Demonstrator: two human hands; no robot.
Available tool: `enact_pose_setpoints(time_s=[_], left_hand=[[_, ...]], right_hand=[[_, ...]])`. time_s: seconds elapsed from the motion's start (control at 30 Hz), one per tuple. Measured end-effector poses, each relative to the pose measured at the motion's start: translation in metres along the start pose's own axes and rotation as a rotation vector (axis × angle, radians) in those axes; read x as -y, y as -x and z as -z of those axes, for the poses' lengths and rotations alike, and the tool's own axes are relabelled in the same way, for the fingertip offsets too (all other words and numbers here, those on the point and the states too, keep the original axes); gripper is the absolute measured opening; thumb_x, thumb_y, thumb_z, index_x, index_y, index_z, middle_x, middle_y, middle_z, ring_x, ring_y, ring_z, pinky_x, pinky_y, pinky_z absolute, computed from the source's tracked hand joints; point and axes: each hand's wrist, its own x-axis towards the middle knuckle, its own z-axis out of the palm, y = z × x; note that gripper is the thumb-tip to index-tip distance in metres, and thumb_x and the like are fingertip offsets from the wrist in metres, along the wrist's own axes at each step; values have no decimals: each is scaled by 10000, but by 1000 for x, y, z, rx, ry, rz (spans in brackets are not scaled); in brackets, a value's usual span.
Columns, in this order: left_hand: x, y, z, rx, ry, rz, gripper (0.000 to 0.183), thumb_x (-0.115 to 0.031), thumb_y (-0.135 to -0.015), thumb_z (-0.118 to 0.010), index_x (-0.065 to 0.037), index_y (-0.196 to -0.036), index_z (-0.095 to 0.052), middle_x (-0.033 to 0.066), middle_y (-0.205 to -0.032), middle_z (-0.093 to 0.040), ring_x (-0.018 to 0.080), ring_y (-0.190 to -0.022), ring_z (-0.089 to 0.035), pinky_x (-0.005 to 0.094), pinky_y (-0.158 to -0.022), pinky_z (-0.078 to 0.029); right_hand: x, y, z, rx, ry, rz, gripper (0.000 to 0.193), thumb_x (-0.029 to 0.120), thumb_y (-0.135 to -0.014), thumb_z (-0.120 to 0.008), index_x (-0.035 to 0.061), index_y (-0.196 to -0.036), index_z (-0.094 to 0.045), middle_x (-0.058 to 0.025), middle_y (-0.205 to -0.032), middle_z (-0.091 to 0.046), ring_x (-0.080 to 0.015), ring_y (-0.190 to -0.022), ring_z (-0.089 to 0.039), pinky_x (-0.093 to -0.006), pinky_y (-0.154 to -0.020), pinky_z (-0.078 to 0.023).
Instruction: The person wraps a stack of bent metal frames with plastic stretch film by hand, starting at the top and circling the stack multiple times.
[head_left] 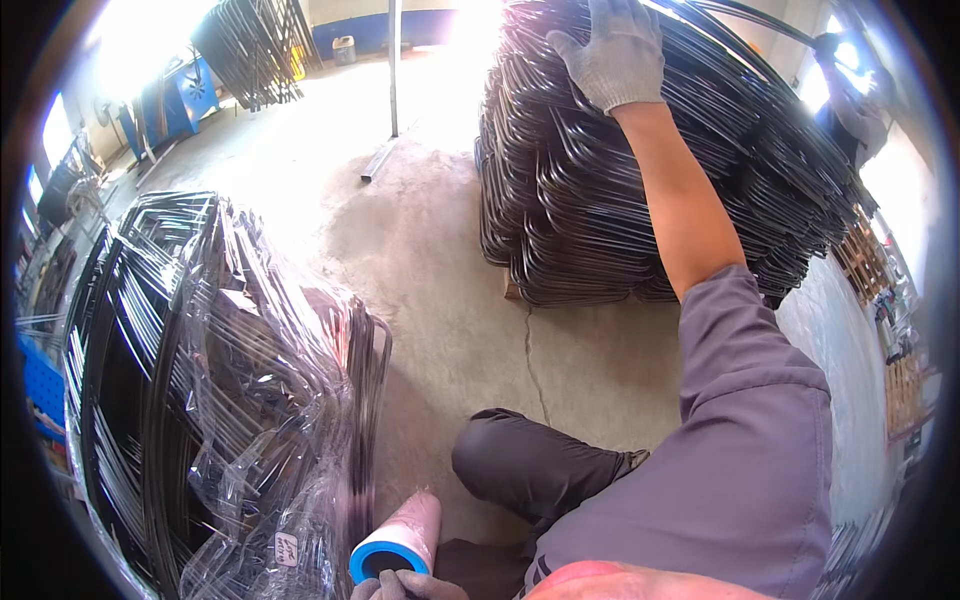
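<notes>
Film roll and stack of bent black tubes, with your two gloved hands. The film roll [415, 525], pinkish with a blue-rimmed core, lies on the near side of the stack of bent black tubes [570, 190], to its left and well apart from it. Your left hand [408, 584], partly cut off by the lower edge, has its grip curled around the roll's blue-rimmed near end. Your right hand [618, 52], in a pale knitted glove, lies on top of the stack; its grip is spread, the thumb standing away from the fingers, which the upper edge partly cuts. Your bent knee [505, 465], in dark trousers, is on the near side of the stack, with cracked concrete floor [590, 375] between. A piece of wood [512, 287] shows under the stack's left lower corner. To the left of the stack, across bare floor, stands a wrapped bundle [270, 420] of similar tubes, covered in loose clear film and bearing a white label [286, 549]. Beyond the stack, to its left, are an upright post [394, 70], a hanging cluster of dark tubes [250, 50] and a blue machine [195, 92]. At the stack's far right side, another person [865, 125] appears dimly against glare; wooden pallets [903, 395] lie farther right.
</notes>
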Motion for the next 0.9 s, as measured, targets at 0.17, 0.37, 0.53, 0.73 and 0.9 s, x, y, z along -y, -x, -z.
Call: enact_pose_setpoints(time_s=[0.17, 0.37, 0.53, 0.73, 0.9], left_hand=[[-5, -3, 11, 118, 66, 62, 119, -78, -910, -743, -3, -832, -693, 86, -730, -712, 239, -566, -588, 380, -686, -478], [-35, -44, 32, 699, -65, 312, 351, -296, -985, -719, 50, -1044, -735, 271, -876, -641, 465, -859, -613, 601, -829, -475], [-50, -83, 37, 1209, -155, 469, 373, -149, -752, -875, 46, -1012, -691, 238, -924, -682, 429, -966, -628, 550, -977, -438], [-21, -32, 12, 1317, -495, 393, 335, -331, -830, -841, -7, -861, -761, 199, -924, -757, 369, -988, -683, 513, -1067, -414], [2, 14, -13, 1424, -580, 418, 375, -403, -846, -833, -35, -825, -760, 169, -903, -769, 333, -981, -713, 585, -1145, -381]], right_hand=[[31, -76, -15, 522, -84, -125, 360, 378, -1026, -635, 54, -1114, -765, -229, -1102, -758, -434, -1026, -722, -509, -931, -565], [83, -92, -22, 384, -424, 221, 529, 452, -931, -791, 72, -1288, -700, -178, -1151, -714, -327, -1119, -692, -470, -965, -580], [86, -35, 58, 812, -898, 306, 266, 231, -902, -706, 103, -1130, -754, -154, -824, -711, -300, -893, -703, -492, -856, -577], [9, 45, 166, 1511, -1004, 73, 162, 240, -830, -723, 80, -840, -738, -180, -823, -721, -432, -810, -687, -558, -740, -554], [-80, 74, 282, 2037, -705, -255, 395, 316, -888, -730, 123, -1229, -785, -194, -1135, -775, -415, -1094, -716, -518, -962, -559]])
